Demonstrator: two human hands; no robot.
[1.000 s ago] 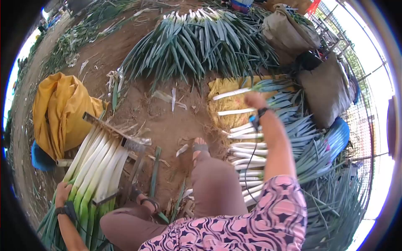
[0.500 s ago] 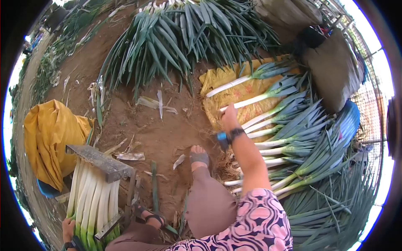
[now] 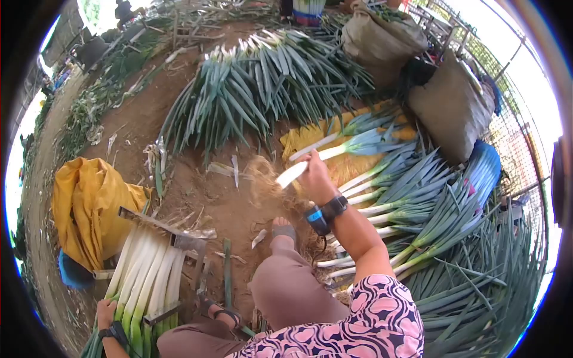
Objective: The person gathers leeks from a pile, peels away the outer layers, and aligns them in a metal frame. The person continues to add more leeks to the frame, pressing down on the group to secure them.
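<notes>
Closed around the white stem of a leek [image 3: 289, 175], my right hand [image 3: 316, 176] is above the near-left part of a yellow sack [image 3: 352, 162]. The roots of that leek hang out to the left, and its leaves reach over the sack. More leeks [image 3: 373, 194] lie side by side on and below the sack. At the lower left, my left hand [image 3: 107, 313] rests at the outer edge of a leek bundle [image 3: 146, 262] set in a wooden and metal frame [image 3: 158, 224]; its fingers are partly hidden against the stems.
A big row of leeks [image 3: 256, 89] lies on the soil at the top. Beige sacks [image 3: 450, 110] stand at the upper right, beside a mesh fence. A yellow bag [image 3: 92, 212] sits on the left. My feet [image 3: 283, 230] are in the middle, among loose leaf scraps.
My right hand has lifted the leek, its rooted end now off the sack and further left. The view has shifted, showing more at the top. My left hand stays by the bundle.
</notes>
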